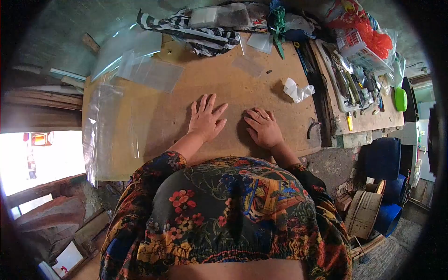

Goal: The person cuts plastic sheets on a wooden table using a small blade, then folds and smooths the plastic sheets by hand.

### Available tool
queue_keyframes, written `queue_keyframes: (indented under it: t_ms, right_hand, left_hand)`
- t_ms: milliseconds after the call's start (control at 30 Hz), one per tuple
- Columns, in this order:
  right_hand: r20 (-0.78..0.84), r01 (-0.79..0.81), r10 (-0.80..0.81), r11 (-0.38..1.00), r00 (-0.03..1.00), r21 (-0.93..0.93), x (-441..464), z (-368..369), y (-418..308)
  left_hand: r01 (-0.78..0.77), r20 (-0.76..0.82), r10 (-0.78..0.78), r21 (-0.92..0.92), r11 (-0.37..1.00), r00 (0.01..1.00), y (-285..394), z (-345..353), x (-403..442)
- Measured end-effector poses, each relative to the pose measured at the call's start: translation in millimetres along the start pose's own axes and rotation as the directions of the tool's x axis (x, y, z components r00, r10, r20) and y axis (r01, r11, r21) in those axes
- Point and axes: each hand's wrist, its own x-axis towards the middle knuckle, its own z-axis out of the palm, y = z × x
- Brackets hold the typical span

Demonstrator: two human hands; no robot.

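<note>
My left hand [206,120] lies on the brown tabletop [224,93], palm down, its fingers spread apart. To its right, my right hand [264,129] rests near the front of the same surface, the fingers a little bent and the thumb out to the side. Neither hand holds anything. A crumpled white tissue [298,90] lies beyond my right hand. Clear plastic sheets [151,72] are spread at the far left, and another long clear sheet [100,126] covers the left end of the table.
Along the back edge lie a black-and-white striped cloth [210,39] and green-handled scissors [278,35]. At the right, a tray of tools [347,81] sits beside a white basket [361,49] with red plastic in it. Blue containers [382,158] stand on the floor at right.
</note>
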Motion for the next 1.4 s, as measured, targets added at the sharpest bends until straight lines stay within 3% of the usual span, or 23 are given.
queue_keyframes:
  t_ms: [300, 367, 400, 467, 500, 567, 733, 800, 900, 1000, 1067, 1133, 1167, 1200, 1267, 1333, 1400]
  right_hand:
    - [-0.062, 0.013, -0.013, 1.0, 0.998, 0.002, -5.8, 3.0, 2.6]
    - [-0.235, -0.155, 0.158, 0.987, 0.959, 0.033, -18.7, 9.2, 13.4]
    - [-0.234, -0.164, 0.165, 0.986, 0.958, 0.025, -28.4, 6.9, 19.0]
    - [-0.385, -0.581, 0.583, 0.803, 0.716, 0.135, -52.8, -1.7, 33.4]
    - [-0.389, -0.589, 0.586, 0.798, 0.711, 0.126, -66.1, -7.4, 42.8]
    - [-0.495, -0.763, 0.643, 0.644, 0.584, -0.063, -93.9, -19.8, 61.4]
    - [-0.433, -0.868, 0.771, 0.493, 0.467, -0.058, -117.4, -33.1, 74.1]
    - [-0.331, -0.916, 0.86, 0.398, 0.389, -0.044, -108.5, -41.5, 70.6]
    - [-0.297, -0.924, 0.877, 0.379, 0.377, -0.053, -107.7, -41.7, 76.8]
    - [-0.391, -0.889, 0.805, 0.45, 0.447, -0.091, -110.6, -37.2, 79.6]
    - [-0.408, -0.907, 0.816, 0.411, 0.409, -0.088, -108.4, -41.5, 75.0]
    - [-0.568, -0.86, 0.686, 0.504, 0.455, -0.079, -102.1, -53.9, 67.0]
    - [-0.573, -0.786, 0.631, 0.617, 0.523, -0.038, -97.3, -61.2, 62.8]
    - [-0.567, -0.78, 0.628, 0.625, 0.532, -0.04, -86.8, -67.0, 53.2]
    - [-0.473, -0.52, 0.487, 0.851, 0.734, 0.069, -64.0, -67.4, 32.6]
    - [-0.281, -0.428, 0.473, 0.879, 0.835, 0.209, -42.8, -45.6, 15.9]
    - [-0.178, -0.363, 0.403, 0.906, 0.898, 0.218, -23.3, -17.6, 1.5]
  left_hand:
    - [0.056, 0.073, -0.056, -0.006, 0.998, 0.996, 3.8, -6.7, 2.3]
    - [0.055, 0.098, -0.055, 0.002, 0.998, 0.994, 3.7, -8.4, 2.5]
    - [0.045, 0.097, -0.045, -0.004, 0.999, 0.994, 3.9, -7.1, 2.8]
    - [0.045, 0.047, -0.044, -0.014, 0.999, 0.998, 2.3, -3.1, 2.6]
    - [0.034, 0.033, -0.034, -0.009, 0.999, 0.999, 0.9, -1.5, 2.8]
    - [0.028, 0.039, -0.028, -0.009, 1.0, 0.999, 2.0, -5.8, 3.1]
    - [0.038, 0.056, -0.039, 0.016, 0.999, 0.998, 3.3, -5.9, 3.3]
    - [0.035, 0.047, -0.036, 0.022, 0.999, 0.998, 2.7, -4.4, 2.7]
    - [0.037, 0.041, -0.038, 0.03, 0.999, 0.998, 2.3, -3.2, 3.0]
    - [0.045, 0.042, -0.046, 0.029, 0.999, 0.998, 1.8, -2.0, 2.6]
    - [0.053, 0.034, -0.054, 0.024, 0.998, 0.998, 1.7, -1.9, 2.2]
    - [0.036, 0.052, -0.037, 0.024, 0.999, 0.998, 1.3, -2.8, 2.2]
    - [0.049, 0.049, -0.05, 0.021, 0.999, 0.998, 1.1, -3.4, 2.8]
    - [0.046, 0.049, -0.047, 0.013, 0.999, 0.998, 1.1, -3.9, 2.8]
    - [0.043, 0.051, -0.043, 0.003, 0.999, 0.998, 1.0, -3.6, 0.8]
    - [0.041, 0.044, -0.041, 0.012, 0.999, 0.998, 1.6, -4.4, 1.5]
    - [0.039, 0.048, -0.039, 0.002, 0.999, 0.998, 1.5, -4.5, 2.4]
